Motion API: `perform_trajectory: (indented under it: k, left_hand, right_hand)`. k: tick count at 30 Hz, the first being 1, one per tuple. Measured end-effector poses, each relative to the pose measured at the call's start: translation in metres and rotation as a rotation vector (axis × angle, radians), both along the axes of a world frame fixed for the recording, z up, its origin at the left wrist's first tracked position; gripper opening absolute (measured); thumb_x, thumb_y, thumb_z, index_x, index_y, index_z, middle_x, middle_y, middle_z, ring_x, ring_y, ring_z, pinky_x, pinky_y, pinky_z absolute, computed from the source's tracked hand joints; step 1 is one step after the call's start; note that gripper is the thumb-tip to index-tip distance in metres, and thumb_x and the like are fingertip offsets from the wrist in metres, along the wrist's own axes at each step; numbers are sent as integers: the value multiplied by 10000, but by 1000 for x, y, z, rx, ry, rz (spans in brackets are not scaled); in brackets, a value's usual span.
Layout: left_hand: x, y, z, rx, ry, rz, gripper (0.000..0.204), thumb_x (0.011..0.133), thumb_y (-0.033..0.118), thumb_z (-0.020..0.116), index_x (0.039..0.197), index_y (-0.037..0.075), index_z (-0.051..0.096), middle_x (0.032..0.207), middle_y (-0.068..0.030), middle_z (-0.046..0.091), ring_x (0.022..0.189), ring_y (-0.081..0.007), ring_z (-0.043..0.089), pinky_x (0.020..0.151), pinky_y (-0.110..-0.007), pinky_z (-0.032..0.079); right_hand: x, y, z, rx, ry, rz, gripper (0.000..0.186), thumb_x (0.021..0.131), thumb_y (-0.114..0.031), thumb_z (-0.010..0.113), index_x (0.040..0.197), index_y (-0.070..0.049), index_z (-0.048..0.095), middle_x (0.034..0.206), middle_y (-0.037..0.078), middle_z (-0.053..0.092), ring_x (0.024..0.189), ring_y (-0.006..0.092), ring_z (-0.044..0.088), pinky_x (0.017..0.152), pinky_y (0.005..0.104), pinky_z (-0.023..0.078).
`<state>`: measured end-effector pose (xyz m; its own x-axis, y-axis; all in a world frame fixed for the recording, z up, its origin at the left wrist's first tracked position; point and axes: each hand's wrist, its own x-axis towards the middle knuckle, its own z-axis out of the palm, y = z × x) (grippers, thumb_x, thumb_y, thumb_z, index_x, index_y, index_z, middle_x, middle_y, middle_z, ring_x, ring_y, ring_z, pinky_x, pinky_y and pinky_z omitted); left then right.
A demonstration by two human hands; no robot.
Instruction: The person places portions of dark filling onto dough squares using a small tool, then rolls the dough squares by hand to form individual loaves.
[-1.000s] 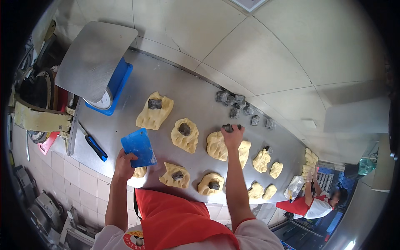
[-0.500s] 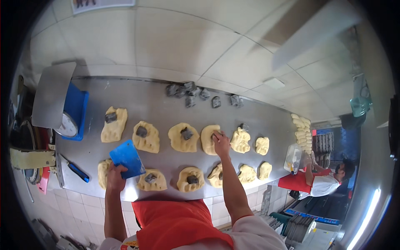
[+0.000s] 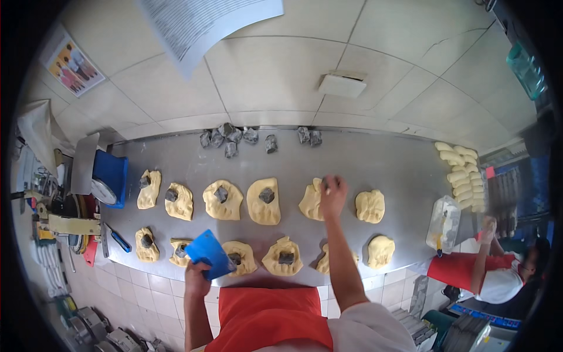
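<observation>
In the head view, the left hand [image 3: 198, 278] grips a blue dough scraper [image 3: 211, 253], thumb pressed to its face. The right hand [image 3: 333, 199] closes its fingers on a partly hidden dark lump [image 3: 326, 183] at a flattened dough piece [image 3: 310, 203]; whether it touches cannot be told. Two dough rows span the steel table [image 3: 375, 164].

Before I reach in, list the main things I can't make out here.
In the head view:
Right hand: its own grip hides most of what lies beneath.
Near-row dough piece: its middle, and anything on it, is hidden by the right forearm.
Dough beside the blue scraper: right part covered by the scraper.
Wall sheet: cut off by the top edge.
Scale dial: reading too small.
</observation>
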<state>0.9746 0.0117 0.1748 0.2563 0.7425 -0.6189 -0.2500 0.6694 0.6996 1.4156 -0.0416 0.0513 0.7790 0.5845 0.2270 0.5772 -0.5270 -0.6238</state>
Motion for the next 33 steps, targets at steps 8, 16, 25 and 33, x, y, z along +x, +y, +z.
perform_trajectory:
  k: [8,16,25,33]
  left_hand:
    - [60,-47,9,623,627,-541,311,665,-51,586,964,23,626,1038,-141,653,978,-293,644,918,-379,508]
    - [104,-64,15,167,292,-248,446,677,-12,537,1121,4,570,1066,-116,630,1033,-275,622,952,-394,493]
    - [69,-50,-49,199,268,-418,244,641,-33,691,861,62,642,999,-168,658,982,-332,637,874,-399,514]
    - [85,-51,-20,1075,651,-1087,429,705,-40,498,1131,-16,549,1124,-148,612,1042,-313,627,959,-448,512]
  right_hand:
    - [21,64,16,-67,-103,-41,671,786,-542,706,1366,-250,538,1413,209,389,1274,422,385,1004,576,338]
    - [98,168,-19,-316,179,155,638,755,-407,756,1303,-148,557,1355,230,411,1229,412,420,985,526,402]
    - [102,-104,35,-109,-14,-484,530,713,-235,763,1182,-60,587,1242,258,456,1170,439,422,1012,508,380]
    - [116,-202,43,47,-50,-523,409,784,-167,715,1151,-47,583,1241,258,458,1143,423,442,969,475,410]
